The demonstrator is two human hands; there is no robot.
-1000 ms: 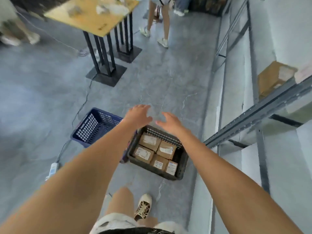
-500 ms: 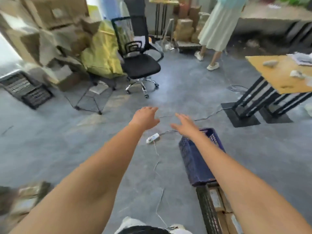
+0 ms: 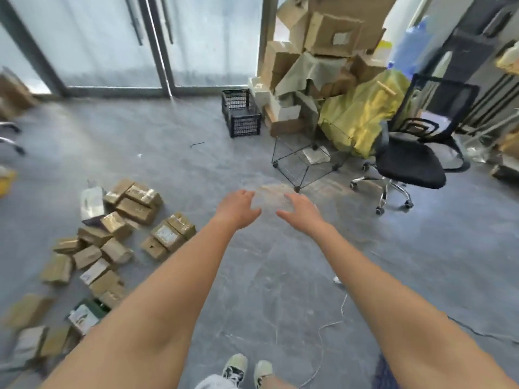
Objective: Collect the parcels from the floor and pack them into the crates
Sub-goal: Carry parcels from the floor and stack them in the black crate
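Several brown cardboard parcels (image 3: 168, 234) lie scattered on the grey floor at the left, in a loose heap from mid-left down to the lower left corner. My left hand (image 3: 237, 206) and my right hand (image 3: 300, 210) are stretched out in front of me over bare floor, fingers relaxed and empty. Both hands are well to the right of the parcels. A black slatted crate (image 3: 241, 113) stands far off by the glass doors. A sliver of blue crate (image 3: 386, 374) shows at the bottom right under my right arm.
A black office chair (image 3: 412, 161) and a wire frame cube (image 3: 304, 161) stand at the right. Behind them is a pile of big cartons (image 3: 323, 51) and yellow sheeting (image 3: 362, 113). A thin cable (image 3: 320, 346) trails on the floor by my feet.
My view has swung left, from the crates and table round to the glass doors and the parcel heap. Both hands stay stretched out and empty.
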